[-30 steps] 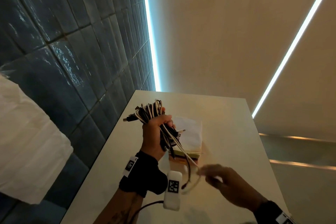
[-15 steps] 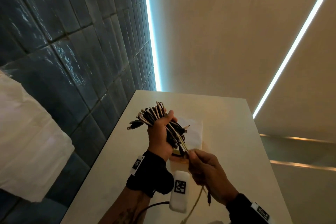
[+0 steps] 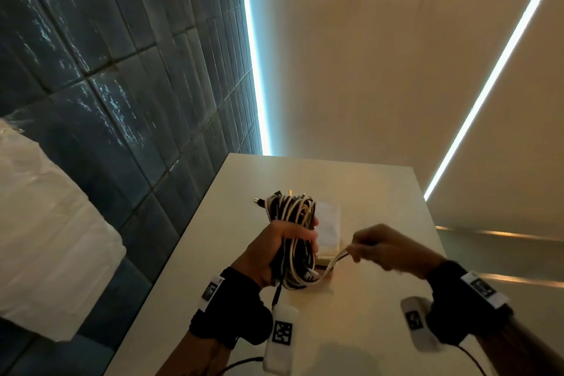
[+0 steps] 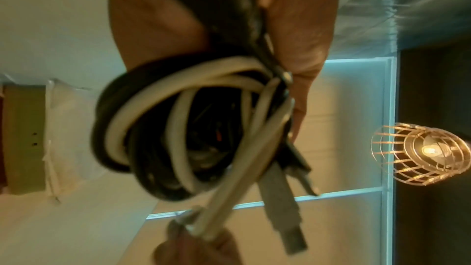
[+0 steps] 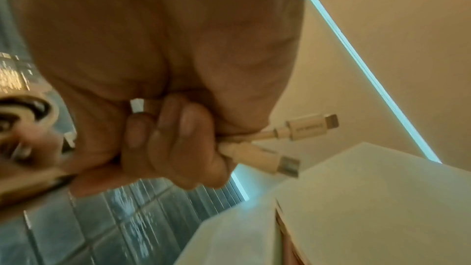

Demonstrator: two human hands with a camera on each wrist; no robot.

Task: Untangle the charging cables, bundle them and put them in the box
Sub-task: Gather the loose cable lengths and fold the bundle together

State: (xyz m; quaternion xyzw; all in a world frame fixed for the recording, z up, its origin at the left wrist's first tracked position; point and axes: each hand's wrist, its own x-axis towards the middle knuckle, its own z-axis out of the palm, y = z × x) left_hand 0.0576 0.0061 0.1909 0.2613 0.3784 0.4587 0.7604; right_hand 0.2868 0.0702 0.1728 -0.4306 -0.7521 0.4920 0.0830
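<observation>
My left hand (image 3: 282,243) grips a thick bundle of black and white charging cables (image 3: 294,223) above the white table (image 3: 381,192). In the left wrist view the looped cables (image 4: 158,120) hang from my palm with plugs dangling. My right hand (image 3: 375,246) pinches the ends of a white cable (image 3: 334,261) and holds them out to the right of the bundle. The right wrist view shows two white plugs (image 5: 300,140) sticking out of its curled fingers (image 5: 183,140). The box (image 3: 328,232), with white plastic over it, sits on the table just behind the bundle.
A dark tiled wall (image 3: 122,85) runs along the table's left edge. A white cloth-covered object (image 3: 45,238) lies at lower left. A wire-cage lamp (image 4: 423,148) shows in the left wrist view. Light strips (image 3: 488,70) cross the beige wall.
My right hand has moved up and to the right, drawing the white cable ends away from the bundle. The left hand has turned the bundle a little and kept its grip.
</observation>
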